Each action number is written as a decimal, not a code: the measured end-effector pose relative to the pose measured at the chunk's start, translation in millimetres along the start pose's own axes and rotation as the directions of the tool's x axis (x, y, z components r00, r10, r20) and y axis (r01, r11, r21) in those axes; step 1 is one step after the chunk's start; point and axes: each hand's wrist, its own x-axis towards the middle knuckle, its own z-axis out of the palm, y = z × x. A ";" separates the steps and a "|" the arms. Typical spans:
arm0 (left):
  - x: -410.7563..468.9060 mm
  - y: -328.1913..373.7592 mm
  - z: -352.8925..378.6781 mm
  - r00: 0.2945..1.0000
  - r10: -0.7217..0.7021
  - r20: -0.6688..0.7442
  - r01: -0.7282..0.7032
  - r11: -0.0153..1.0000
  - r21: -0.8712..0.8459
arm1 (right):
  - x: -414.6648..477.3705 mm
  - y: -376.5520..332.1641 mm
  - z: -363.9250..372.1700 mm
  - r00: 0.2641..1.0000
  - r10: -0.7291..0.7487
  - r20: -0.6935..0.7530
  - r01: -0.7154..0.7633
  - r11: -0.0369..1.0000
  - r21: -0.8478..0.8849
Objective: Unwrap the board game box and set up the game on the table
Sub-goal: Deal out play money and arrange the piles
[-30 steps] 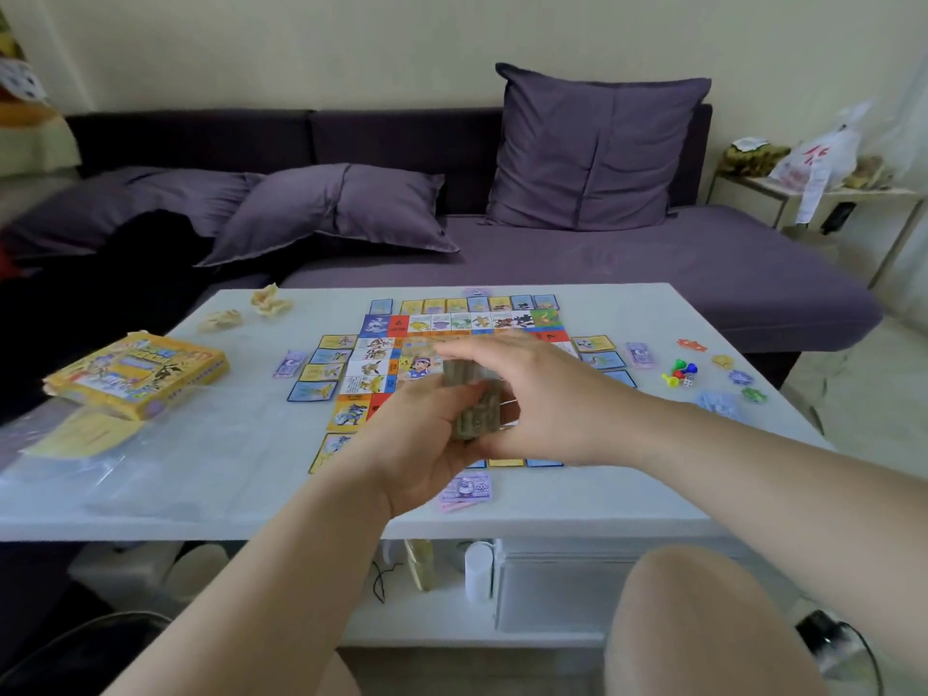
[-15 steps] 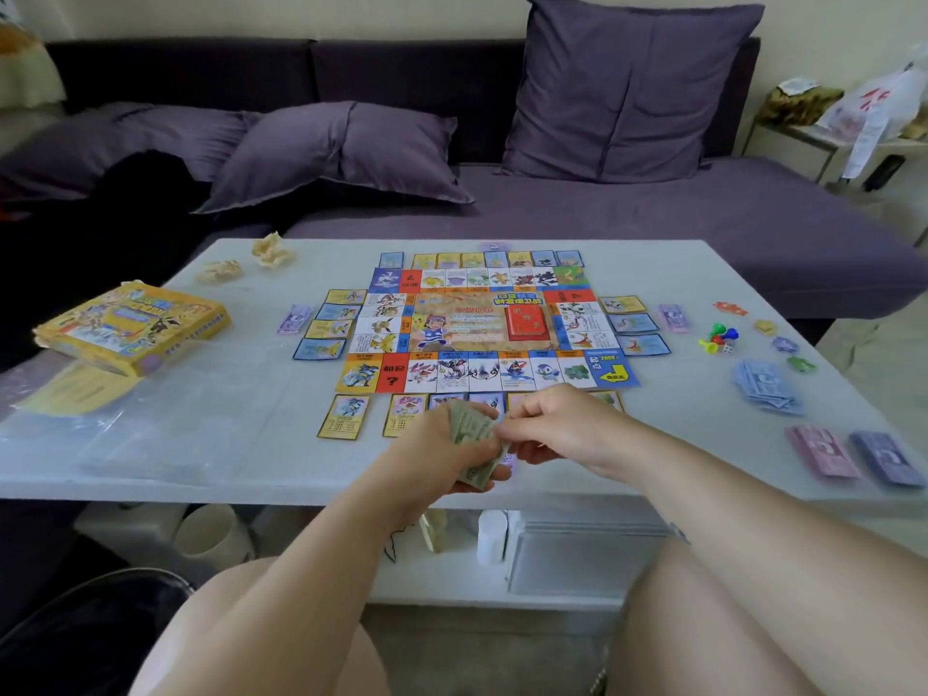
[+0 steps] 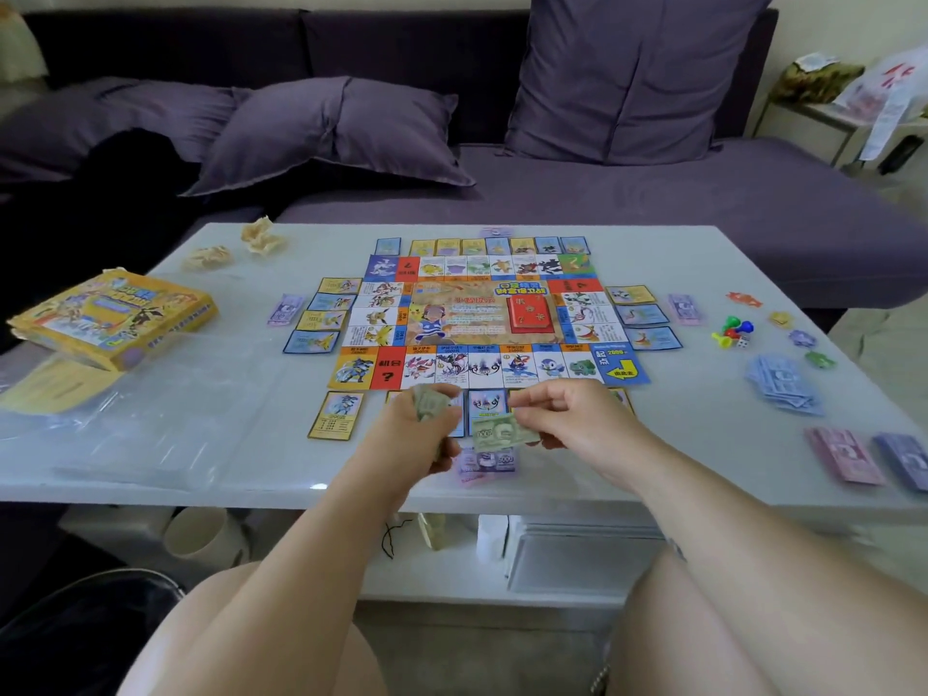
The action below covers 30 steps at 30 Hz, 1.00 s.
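Note:
The colourful game board (image 3: 484,319) lies flat in the middle of the white table (image 3: 211,394), ringed by property cards. My left hand (image 3: 417,439) grips a stack of greenish play-money notes (image 3: 427,401) just in front of the board's near edge. My right hand (image 3: 567,419) pinches one green note (image 3: 502,433) by its right end, held low over a purple note (image 3: 484,462) lying on the table. The yellow game box (image 3: 113,316) sits at the table's left, beside clear plastic wrap (image 3: 125,424).
Piles of blue (image 3: 783,384), pink (image 3: 843,454) and purple (image 3: 904,457) notes lie at the right, with coloured pawns and a die (image 3: 733,334). Crumpled paper scraps (image 3: 261,238) sit at the far left. A purple sofa with cushions (image 3: 627,77) stands behind the table.
My right hand has drawn one green note off the stack and moved it right and down, away from my left hand. The view has tilted down slightly.

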 end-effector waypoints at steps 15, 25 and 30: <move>-2.5 5.7 -16.2 0.985 -0.160 -0.069 0.102 0.850 -0.517 | 1.7 4.9 31.0 0.966 -0.165 -0.199 0.025 0.826 -0.563; -5.9 2.9 8.2 0.989 -0.019 0.146 0.050 0.976 -0.213 | -8.6 -21.8 7.7 0.998 -0.060 -0.020 0.060 0.998 -0.014; 2.9 14.3 26.3 0.991 0.038 0.130 -0.033 0.999 -0.037 | 1.0 -18.8 -6.5 0.999 0.032 -0.001 -0.032 0.995 0.099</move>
